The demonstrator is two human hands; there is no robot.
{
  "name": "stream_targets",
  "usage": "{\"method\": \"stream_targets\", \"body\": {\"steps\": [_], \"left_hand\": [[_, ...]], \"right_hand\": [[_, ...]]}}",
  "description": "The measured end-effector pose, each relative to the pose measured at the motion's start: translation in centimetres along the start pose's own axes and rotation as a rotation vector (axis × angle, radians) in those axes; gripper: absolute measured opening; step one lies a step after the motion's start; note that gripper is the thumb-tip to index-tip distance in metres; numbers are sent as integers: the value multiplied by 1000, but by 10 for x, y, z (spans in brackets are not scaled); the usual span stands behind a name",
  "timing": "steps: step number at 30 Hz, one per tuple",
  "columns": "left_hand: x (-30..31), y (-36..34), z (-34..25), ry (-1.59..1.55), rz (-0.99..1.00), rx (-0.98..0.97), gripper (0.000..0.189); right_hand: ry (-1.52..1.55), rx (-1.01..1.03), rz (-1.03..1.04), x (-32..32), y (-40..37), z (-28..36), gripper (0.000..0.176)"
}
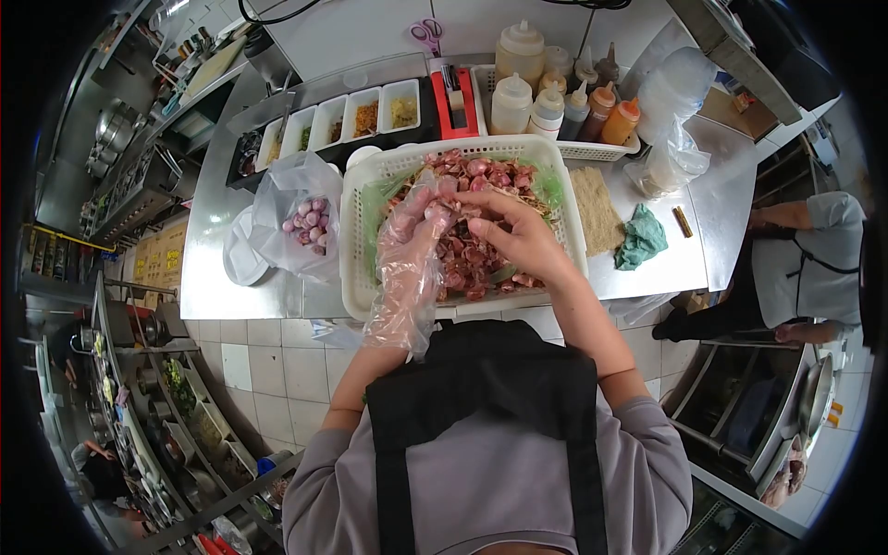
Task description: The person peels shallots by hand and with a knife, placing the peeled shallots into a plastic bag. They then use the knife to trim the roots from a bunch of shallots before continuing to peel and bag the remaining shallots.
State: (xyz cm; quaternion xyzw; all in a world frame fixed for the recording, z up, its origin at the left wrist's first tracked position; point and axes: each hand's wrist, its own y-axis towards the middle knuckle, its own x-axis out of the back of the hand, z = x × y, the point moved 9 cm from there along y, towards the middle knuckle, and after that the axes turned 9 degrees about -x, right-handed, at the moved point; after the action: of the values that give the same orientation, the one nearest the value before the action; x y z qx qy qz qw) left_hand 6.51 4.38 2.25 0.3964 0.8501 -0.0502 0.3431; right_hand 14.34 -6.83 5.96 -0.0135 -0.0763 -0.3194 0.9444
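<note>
My left hand, in a clear plastic glove, is raised over a white plastic basket. Its fingers are closed around what looks like a shallot, mostly hidden by the glove. Bare, my right hand reaches in from the other side. Its index fingertip touches near the shallot, while the thumb stands apart. Below both hands, reddish shallots and loose skins fill the basket, over a green net liner. Paler peeled shallots lie in a clear plastic bag left of the basket.
Behind the basket stand a black rack of ingredient tubs, a red tape dispenser and several squeeze bottles. A brown mat and a green cloth lie to the right. Another person stands at far right.
</note>
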Motion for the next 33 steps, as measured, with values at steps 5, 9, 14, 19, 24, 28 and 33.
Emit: {"method": "stream_targets", "body": {"steps": [5,9,14,19,24,28,33], "left_hand": [[7,-3,2,73,-17,-4,28],[6,-4,-3,202,14,56,30],[2,-5,-9,347,51,94,31],[2,-6,-5,227,62,106,33],[-10,-4,-13,183,106,-2,36],[-15,-3,-23,281,112,-46,35],[-6,0,-10,192,-11,8,35]], "right_hand": [[-10,39,75,-7,-6,10,35],[-37,61,100,-8,-4,9,34],[-129,76,22,-7,-3,5,29],[-56,86,-38,-3,-1,-4,27],[228,-157,52,-3,3,-25,28],[344,-265,78,-5,4,-33,28],[333,-206,49,-1,3,-25,31]]}}
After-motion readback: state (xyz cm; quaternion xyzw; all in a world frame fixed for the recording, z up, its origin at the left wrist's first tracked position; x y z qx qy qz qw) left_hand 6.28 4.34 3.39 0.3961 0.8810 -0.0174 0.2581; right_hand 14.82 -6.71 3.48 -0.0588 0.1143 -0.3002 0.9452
